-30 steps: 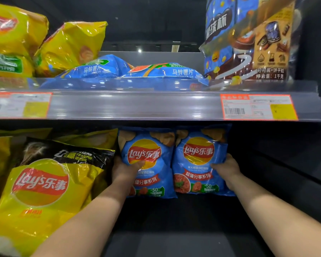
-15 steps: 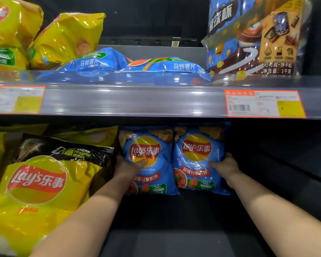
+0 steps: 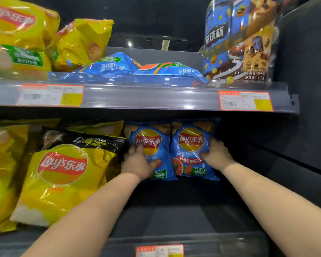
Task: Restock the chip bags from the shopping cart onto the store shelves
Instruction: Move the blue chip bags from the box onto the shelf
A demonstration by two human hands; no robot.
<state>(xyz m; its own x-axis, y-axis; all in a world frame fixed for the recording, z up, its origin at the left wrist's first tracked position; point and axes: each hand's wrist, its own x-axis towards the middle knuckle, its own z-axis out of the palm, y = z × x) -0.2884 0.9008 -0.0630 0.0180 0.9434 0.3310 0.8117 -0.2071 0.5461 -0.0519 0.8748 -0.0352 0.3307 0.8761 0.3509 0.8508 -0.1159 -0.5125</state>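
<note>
Two blue Lay's chip bags stand upright side by side at the back of the lower shelf. My left hand lies flat on the front of the left blue bag, fingers spread over its logo. My right hand presses on the right edge of the right blue bag. Neither hand clearly wraps around its bag. The shopping cart is out of view.
A large yellow Lay's bag leans at the lower left, with more yellow bags behind it. The upper shelf carries yellow bags, flat blue bags and a big blue-brown snack pack. Dark bare shelf lies right of the blue bags.
My left hand has slid up from the left bag's side onto its front. My right hand has shifted slightly higher on the right bag. The bags stand a little straighter.
</note>
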